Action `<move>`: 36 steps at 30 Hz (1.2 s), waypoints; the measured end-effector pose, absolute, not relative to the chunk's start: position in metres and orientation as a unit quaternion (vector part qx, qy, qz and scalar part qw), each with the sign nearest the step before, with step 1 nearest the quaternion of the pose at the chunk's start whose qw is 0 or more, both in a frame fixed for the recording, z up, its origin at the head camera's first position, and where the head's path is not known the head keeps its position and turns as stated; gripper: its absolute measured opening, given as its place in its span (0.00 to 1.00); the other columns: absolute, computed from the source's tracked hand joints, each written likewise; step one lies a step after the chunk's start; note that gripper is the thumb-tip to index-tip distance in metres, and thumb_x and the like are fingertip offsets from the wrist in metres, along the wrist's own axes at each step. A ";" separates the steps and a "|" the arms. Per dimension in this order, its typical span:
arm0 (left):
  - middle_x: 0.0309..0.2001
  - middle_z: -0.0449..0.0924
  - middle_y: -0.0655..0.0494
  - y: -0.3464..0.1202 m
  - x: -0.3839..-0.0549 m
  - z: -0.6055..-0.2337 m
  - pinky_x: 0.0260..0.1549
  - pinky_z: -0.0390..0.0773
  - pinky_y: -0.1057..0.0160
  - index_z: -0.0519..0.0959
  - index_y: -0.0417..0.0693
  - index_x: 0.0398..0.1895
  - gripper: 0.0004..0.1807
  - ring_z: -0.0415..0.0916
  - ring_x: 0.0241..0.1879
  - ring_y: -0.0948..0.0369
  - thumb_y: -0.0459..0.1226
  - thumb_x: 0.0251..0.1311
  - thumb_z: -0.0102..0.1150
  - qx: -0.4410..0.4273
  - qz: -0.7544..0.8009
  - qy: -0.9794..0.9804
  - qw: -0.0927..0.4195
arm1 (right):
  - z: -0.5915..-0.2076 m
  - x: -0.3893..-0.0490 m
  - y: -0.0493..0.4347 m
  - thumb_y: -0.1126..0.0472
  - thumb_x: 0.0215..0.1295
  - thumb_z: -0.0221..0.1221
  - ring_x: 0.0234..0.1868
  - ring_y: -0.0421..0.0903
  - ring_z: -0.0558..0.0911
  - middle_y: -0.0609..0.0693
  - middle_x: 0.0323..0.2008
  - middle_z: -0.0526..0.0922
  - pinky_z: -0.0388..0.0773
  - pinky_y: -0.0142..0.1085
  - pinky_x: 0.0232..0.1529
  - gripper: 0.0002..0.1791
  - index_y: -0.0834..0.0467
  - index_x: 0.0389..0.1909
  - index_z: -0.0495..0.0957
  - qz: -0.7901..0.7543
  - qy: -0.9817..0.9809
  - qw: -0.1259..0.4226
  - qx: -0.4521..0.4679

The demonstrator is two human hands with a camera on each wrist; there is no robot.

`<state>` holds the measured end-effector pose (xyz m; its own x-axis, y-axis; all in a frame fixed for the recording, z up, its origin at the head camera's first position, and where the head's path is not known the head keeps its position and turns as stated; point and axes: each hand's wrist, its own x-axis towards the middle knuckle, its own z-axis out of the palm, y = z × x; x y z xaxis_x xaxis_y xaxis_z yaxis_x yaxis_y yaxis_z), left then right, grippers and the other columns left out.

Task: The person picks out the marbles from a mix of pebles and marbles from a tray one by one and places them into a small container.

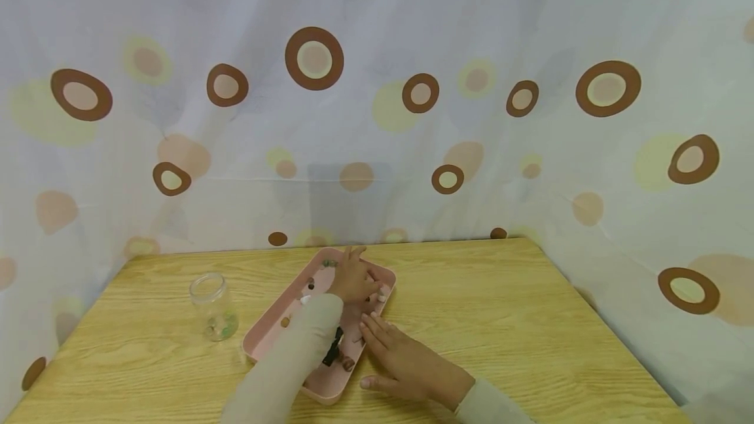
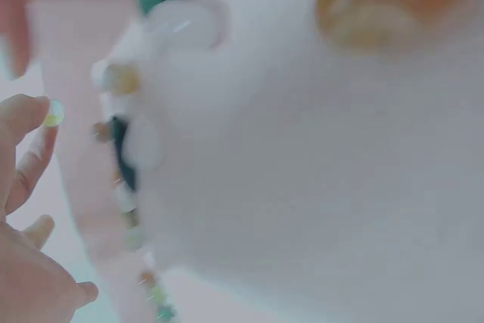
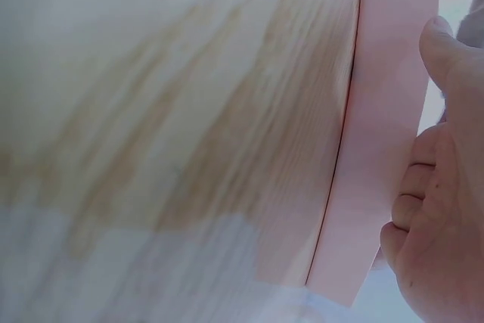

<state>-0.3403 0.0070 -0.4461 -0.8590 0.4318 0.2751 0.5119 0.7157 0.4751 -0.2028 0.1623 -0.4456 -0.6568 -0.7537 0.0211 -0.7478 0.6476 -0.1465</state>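
Note:
My left hand (image 1: 353,280) reaches over the far part of a pink tray (image 1: 328,387). In the left wrist view, its thumb and a finger pinch a small yellow-green marble (image 2: 53,113). Scattered in the tray are small stones and beads, among them green stones (image 1: 328,263), a brown stone (image 1: 348,364) and a black piece (image 1: 332,349); the left sleeve covers some of them. My right hand (image 1: 406,362) lies at the tray's right side, fingertips touching the rim and thumb spread apart. The right wrist view shows its fingers against the pink outer wall (image 3: 378,126).
A clear open jar (image 1: 209,303) with a few greenish marbles (image 1: 220,327) at its bottom stands left of the tray. Everything rests on a wood-grain table (image 1: 518,319). A curtain with brown rings (image 1: 377,116) hangs behind and at the sides.

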 end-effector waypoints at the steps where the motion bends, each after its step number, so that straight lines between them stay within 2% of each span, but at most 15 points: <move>1: 0.67 0.60 0.34 0.003 -0.339 -0.440 0.63 0.56 0.34 0.85 0.47 0.31 0.09 0.48 0.70 0.36 0.43 0.59 0.64 -0.261 -0.274 -0.922 0.077 | -0.446 -0.203 0.162 0.36 0.71 0.40 0.75 0.57 0.48 0.64 0.74 0.47 0.55 0.50 0.70 0.45 0.68 0.73 0.49 -0.068 0.908 0.022 -0.412; 4: 0.68 0.60 0.36 -0.009 -0.336 -0.420 0.64 0.59 0.37 0.85 0.48 0.33 0.09 0.48 0.70 0.37 0.44 0.58 0.65 -0.265 -0.255 -0.926 0.085 | -0.446 -0.202 0.161 0.35 0.71 0.39 0.75 0.57 0.48 0.64 0.74 0.46 0.56 0.50 0.70 0.46 0.68 0.73 0.48 -0.064 0.910 0.025 -0.409; 7: 0.69 0.59 0.37 -0.022 -0.333 -0.403 0.65 0.57 0.38 0.85 0.50 0.33 0.08 0.47 0.71 0.37 0.44 0.58 0.65 -0.267 -0.245 -0.927 0.095 | -0.447 -0.202 0.161 0.34 0.70 0.39 0.75 0.58 0.48 0.64 0.74 0.46 0.57 0.51 0.69 0.46 0.67 0.73 0.48 -0.063 0.910 0.020 -0.409; 12: 0.70 0.57 0.40 -0.051 -0.324 -0.378 0.65 0.42 0.31 0.84 0.50 0.30 0.04 0.41 0.72 0.37 0.39 0.57 0.64 -0.275 -0.262 -0.918 0.119 | -0.448 -0.200 0.159 0.35 0.71 0.39 0.75 0.58 0.47 0.64 0.74 0.44 0.54 0.52 0.70 0.46 0.67 0.73 0.48 -0.097 0.915 0.026 -0.392; 15: 0.71 0.55 0.41 -0.072 -0.317 -0.366 0.64 0.37 0.29 0.82 0.50 0.30 0.03 0.37 0.73 0.38 0.39 0.57 0.64 -0.269 -0.259 -0.919 0.128 | -0.449 -0.196 0.154 0.33 0.70 0.37 0.75 0.58 0.45 0.63 0.75 0.41 0.52 0.53 0.70 0.47 0.66 0.74 0.45 -0.137 0.923 0.046 -0.356; 21: 0.71 0.55 0.37 -0.111 -0.305 -0.350 0.63 0.37 0.27 0.81 0.50 0.29 0.05 0.37 0.72 0.36 0.41 0.57 0.65 -0.256 -0.247 -0.922 0.152 | -0.451 -0.189 0.145 0.33 0.70 0.40 0.75 0.61 0.42 0.65 0.75 0.38 0.52 0.57 0.69 0.50 0.68 0.74 0.39 -0.173 0.942 0.028 -0.285; 26: 0.69 0.57 0.35 -0.138 -0.298 -0.344 0.61 0.38 0.26 0.81 0.49 0.28 0.04 0.38 0.72 0.34 0.38 0.57 0.64 -0.245 -0.249 -0.921 0.174 | -0.450 -0.188 0.141 0.33 0.69 0.41 0.74 0.66 0.42 0.68 0.73 0.37 0.51 0.58 0.69 0.51 0.70 0.73 0.39 -0.186 0.949 0.023 -0.254; 36: 0.68 0.56 0.32 -0.180 -0.277 -0.334 0.61 0.40 0.25 0.81 0.47 0.28 0.04 0.38 0.71 0.32 0.37 0.57 0.64 -0.219 -0.239 -0.928 0.182 | -0.445 -0.189 0.133 0.28 0.66 0.39 0.74 0.65 0.41 0.70 0.72 0.39 0.50 0.59 0.69 0.56 0.73 0.72 0.43 -0.198 0.958 0.042 -0.205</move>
